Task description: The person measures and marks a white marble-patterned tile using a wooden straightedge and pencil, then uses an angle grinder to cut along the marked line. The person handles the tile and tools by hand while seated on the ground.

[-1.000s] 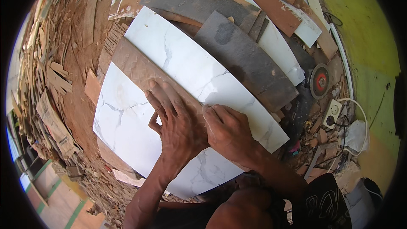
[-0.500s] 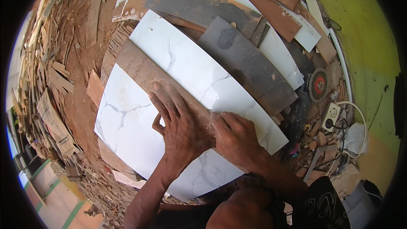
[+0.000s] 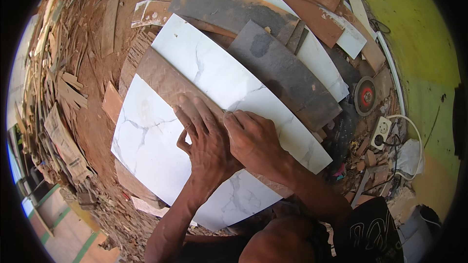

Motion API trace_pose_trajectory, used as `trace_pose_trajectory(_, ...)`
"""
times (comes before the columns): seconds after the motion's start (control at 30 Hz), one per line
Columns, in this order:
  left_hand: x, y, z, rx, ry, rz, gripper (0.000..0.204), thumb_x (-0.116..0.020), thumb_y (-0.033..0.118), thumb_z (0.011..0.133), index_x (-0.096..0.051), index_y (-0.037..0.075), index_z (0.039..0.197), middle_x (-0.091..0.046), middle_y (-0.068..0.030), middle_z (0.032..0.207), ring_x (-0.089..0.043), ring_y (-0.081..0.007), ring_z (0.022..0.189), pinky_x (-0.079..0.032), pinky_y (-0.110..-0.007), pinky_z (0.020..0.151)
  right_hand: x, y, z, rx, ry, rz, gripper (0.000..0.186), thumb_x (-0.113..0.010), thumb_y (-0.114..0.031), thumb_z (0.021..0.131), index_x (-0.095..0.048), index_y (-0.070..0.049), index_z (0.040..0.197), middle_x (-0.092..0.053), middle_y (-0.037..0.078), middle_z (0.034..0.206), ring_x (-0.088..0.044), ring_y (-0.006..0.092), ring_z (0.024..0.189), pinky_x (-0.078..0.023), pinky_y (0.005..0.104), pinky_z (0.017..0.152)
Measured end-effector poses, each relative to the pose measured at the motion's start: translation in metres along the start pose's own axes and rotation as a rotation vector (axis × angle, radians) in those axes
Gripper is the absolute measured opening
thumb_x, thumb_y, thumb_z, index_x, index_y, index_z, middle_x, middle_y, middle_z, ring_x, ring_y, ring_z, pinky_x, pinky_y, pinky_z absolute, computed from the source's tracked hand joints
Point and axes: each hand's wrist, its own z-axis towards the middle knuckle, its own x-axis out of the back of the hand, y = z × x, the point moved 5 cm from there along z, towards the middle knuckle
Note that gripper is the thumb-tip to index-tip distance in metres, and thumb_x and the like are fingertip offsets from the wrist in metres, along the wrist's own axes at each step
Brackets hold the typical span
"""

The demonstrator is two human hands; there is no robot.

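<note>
My left hand [image 3: 202, 143] lies with fingers stretched out on a brown textured tile strip [image 3: 165, 75] and the neighbouring white marble-veined tile [image 3: 146, 160]. Just to its right, my right hand [image 3: 253, 141] is closed, fingertips down at the seam between the brown strip and the upper white tile [image 3: 204, 63]. Whatever those curled fingers may hold is hidden.
Dark grey tiles [image 3: 278, 73] and brown offcuts [image 3: 314, 22] are piled beyond. An angle grinder's disc [image 3: 365, 96] and a power strip [image 3: 381, 131] with cords sit at the right, beside a yellow-green wall [image 3: 424, 58]. Wood scraps [image 3: 73, 92] litter the dirt on the left.
My right hand has slid up and to the left along the seam since half a second ago, closer to my left hand's fingers. My left hand keeps about the same place.
</note>
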Motion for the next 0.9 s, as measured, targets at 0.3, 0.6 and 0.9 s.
trace_pose_trajectory(0.3,-0.006,-0.004,-0.002,-0.007,0.006,0.07,0.155,-0.098,0.053,0.044,-0.011,-0.013,0.154,-0.008,-0.0401,0.159,0.003,-0.0609,0.148,-0.022,-0.065,0.104,-0.002,-0.001,0.009,0.001,0.04,0.051,0.024,-0.065,0.005,0.079,-0.065,0.007,0.103,-0.067,0.018,0.088,-0.068,0.0337,0.078,-0.057,0.0406,0.067)
trace_pose_trajectory(0.6,-0.007,-0.005,-0.005,0.015,0.0,0.127,0.163,-0.097,0.063,0.038,-0.01,-0.005,0.158,-0.001,-0.0363,0.163,0.009,-0.0589,0.149,-0.021,-0.062,0.108,-0.006,-0.004,0.026,0.026,0.035,0.026,0.02,-0.066,0.002,0.081,-0.065,0.006,0.101,-0.066,0.017,0.083,-0.068,0.0331,0.075,-0.056,0.0397,0.064)
trace_pose_trajectory(0.9,-0.003,-0.001,0.0,0.113,-0.066,0.08,0.164,-0.097,0.062,0.039,-0.008,-0.008,0.157,0.003,-0.04,0.161,0.01,-0.0592,0.149,-0.022,-0.065,0.109,-0.011,-0.004,0.042,0.014,0.023,0.047,0.016,-0.068,-0.007,0.088,-0.066,0.005,0.098,-0.068,0.017,0.082,-0.069,0.0318,0.073,-0.056,0.0405,0.063)
